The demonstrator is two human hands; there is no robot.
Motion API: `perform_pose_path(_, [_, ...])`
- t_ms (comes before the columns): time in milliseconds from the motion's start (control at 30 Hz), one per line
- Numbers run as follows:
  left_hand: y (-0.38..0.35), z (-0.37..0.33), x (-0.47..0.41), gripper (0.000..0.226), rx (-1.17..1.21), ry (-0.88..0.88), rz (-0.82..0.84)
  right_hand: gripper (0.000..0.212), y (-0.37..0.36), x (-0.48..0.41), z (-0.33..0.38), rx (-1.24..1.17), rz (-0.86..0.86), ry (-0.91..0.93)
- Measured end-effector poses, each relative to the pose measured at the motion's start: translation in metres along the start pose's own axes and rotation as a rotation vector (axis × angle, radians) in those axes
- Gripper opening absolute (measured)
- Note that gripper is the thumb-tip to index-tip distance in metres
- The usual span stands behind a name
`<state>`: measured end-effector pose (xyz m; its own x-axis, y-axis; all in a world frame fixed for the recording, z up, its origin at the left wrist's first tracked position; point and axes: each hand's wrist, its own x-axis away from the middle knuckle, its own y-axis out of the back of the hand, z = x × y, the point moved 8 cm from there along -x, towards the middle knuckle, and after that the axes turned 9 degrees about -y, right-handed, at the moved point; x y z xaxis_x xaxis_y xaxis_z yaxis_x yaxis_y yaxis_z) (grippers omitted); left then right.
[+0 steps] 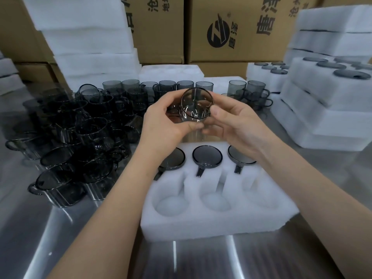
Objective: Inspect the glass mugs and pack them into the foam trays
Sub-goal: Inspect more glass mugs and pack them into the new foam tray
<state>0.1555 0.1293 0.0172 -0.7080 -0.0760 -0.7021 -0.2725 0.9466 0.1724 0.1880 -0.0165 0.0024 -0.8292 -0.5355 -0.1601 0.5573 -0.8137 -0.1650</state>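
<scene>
Mugs [80,127] heaped on the left of the steel table [40,228], dark smoky glass, some upright, some tipped over, and white foam slabs [86,37] stacked behind them. Moving in, the left hand [161,121] has its fingers curled round the held mug [196,105], thumb on the near side. That mug is up in the air over the far edge of the tray [201,224], tipped on its side with one round end facing the camera; mouth or base, I can't tell. The right hand [231,121] grips it from the other side, thumb at the rim. Below, three mugs [207,157] sit in the tray's back row, handles toward the person, and the front-row pockets are open. Printed cartons [231,27] stand behind. Far right, filled trays [326,101] are stacked up.
</scene>
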Motion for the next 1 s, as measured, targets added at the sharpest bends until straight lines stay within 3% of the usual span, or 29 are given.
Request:
perform_pose_path(200, [-0.007,-0.002,0.001,0.055,-0.027,-0.01,0.052,0.045,0.004,0.004,0.0,0.286,-0.219,0.046])
perform_pose_path(367, [-0.019,-0.016,0.006,0.061,-0.207,-0.122,0.14,0.048,0.006,0.009,0.009,0.479,-0.402,0.126])
perform_pose_path(533, [-0.025,-0.025,0.008,0.058,-0.392,-0.23,0.191,0.035,0.015,0.012,0.018,0.503,-0.536,0.203])
perform_pose_path(633, [-0.023,-0.025,0.009,0.057,-0.34,-0.209,0.176,0.029,0.019,0.008,0.012,0.27,-0.475,0.116])
perform_pose_path(767, [-0.018,-0.026,0.01,0.06,-0.074,-0.141,0.103,0.042,0.013,-0.003,-0.001,-0.028,-0.235,-0.056])
perform_pose_path(900, [-0.015,-0.022,0.009,0.059,0.011,-0.112,0.076,0.038,-0.003,-0.004,-0.001,-0.033,0.009,-0.035])
perform_pose_path(1000, [-0.01,-0.019,0.008,0.058,-0.034,-0.099,0.039,0.049,0.0,-0.001,0.004,-0.007,0.014,0.042])
